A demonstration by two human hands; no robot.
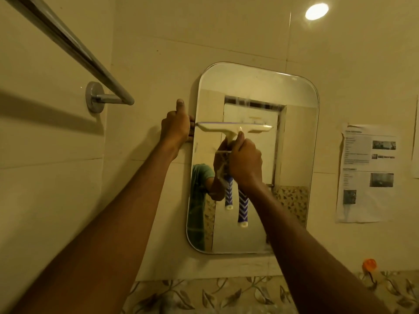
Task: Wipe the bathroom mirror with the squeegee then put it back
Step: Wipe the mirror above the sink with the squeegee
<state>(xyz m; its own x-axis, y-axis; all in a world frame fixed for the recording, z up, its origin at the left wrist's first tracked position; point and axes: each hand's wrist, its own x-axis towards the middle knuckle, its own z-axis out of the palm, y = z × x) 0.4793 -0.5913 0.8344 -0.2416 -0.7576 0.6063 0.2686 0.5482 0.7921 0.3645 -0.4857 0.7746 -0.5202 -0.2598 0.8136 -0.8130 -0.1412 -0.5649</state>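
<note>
Two hands share the wiping stroke. The right hand (246, 159) is closed around the upper part of the squeegee (217, 128) handle, just below the cream head. The blade lies level against the mirror (297, 143) a little above mid-height, its left tip at the mirror's left edge and its right tip short of the right edge. The left hand (175, 130) grips that left edge, fingers curled round it and thumb pointing up along the tiled wall, apparently to steady the glass. Faint vertical streaks show above the blade, so the upper band may need a second pass. For a clean stroke, judging from this pose, hold the blade level, press evenly along its whole length and draw straight down to the bottom rim. Then repeat on the uncovered right strip with a slight overlap. The left fingers sit beside the blade tip and should clear its path. Where the squeegee belongs afterwards is not visible.
</note>
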